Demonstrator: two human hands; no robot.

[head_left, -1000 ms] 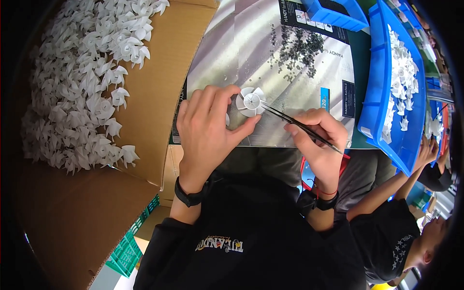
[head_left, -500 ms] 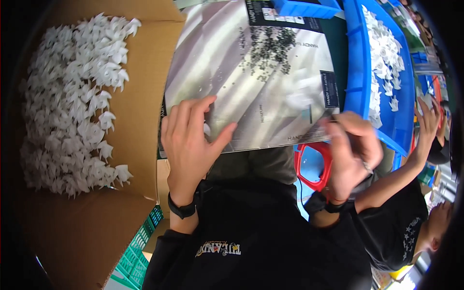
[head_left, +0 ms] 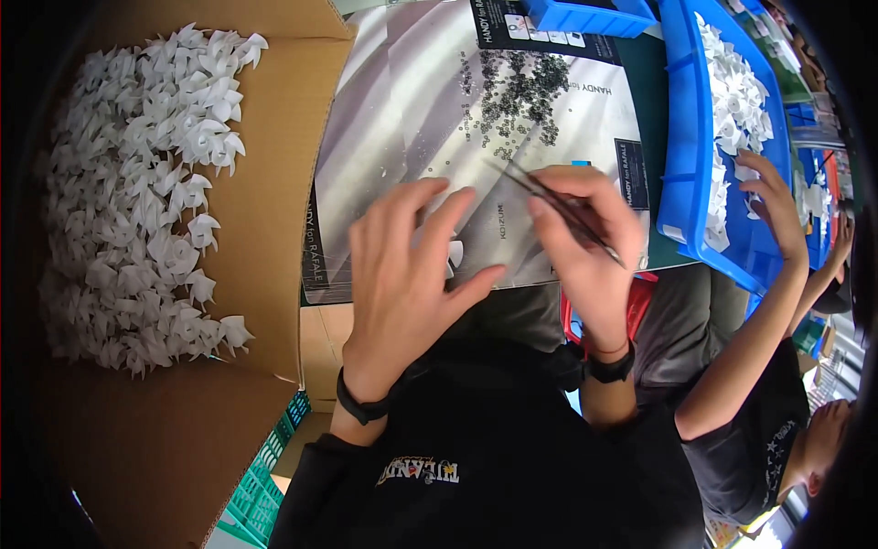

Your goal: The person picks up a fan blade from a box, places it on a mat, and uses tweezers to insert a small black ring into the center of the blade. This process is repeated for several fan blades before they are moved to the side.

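Note:
My right hand (head_left: pixel 594 238) is closed around a pair of dark tweezers (head_left: pixel 555 203), whose tips point up and left toward the pile of small black ring-like parts (head_left: pixel 521 91). The tips are just short of the pile's near edge. My left hand (head_left: pixel 402 256) hovers over the near side of the printed sheet (head_left: pixel 402 119), fingers spread and thumb apart. Partly hidden behind its fingers is a small white piece (head_left: pixel 455 253); whether the hand touches it I cannot tell.
To the left stands a cardboard box (head_left: pixel 274 183) holding many white finned plastic parts (head_left: pixel 137 201). At right is a blue bin (head_left: pixel 681 137) of similar white parts, with a co-worker's hand (head_left: pixel 777 210) over it. Another blue tray (head_left: pixel 590 18) sits at the far edge.
My right hand has come in from the sheet's right edge, now showing the tweezers. My left hand has shifted right. A blurred white shape on the sheet's right side is gone.

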